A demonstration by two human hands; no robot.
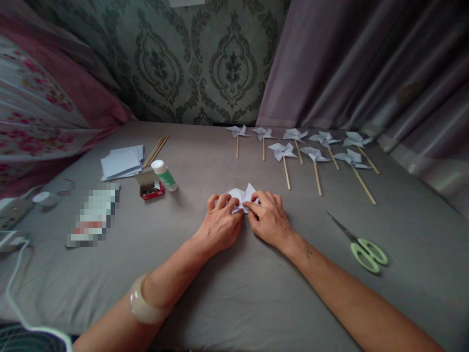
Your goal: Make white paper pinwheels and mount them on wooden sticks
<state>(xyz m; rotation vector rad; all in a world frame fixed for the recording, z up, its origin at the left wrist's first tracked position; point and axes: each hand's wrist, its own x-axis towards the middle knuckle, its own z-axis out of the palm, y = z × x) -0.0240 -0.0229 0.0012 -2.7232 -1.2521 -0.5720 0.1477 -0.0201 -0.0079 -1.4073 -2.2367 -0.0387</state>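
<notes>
A white paper pinwheel (240, 194) without a visible stick lies on the grey cloth between my hands. My left hand (222, 217) has its fingers bent over the pinwheel's left side. From the right, my right hand (269, 215) grips the paper, its thumb and fingertips close to the centre. The fingers hide much of the folded blades. Left of my hands stand a glue stick (164, 176) with a white cap and a small red box (151, 190), its lid up, with small metal pieces inside.
Several finished pinwheels (284, 151) on wooden sticks lie at the back right. Green-handled scissors (361, 247) rest on the right. At the left are a stack of white paper (122, 162), wooden sticks (156, 150), a pixelated object (94, 215) and a power strip (14, 212) with a cable.
</notes>
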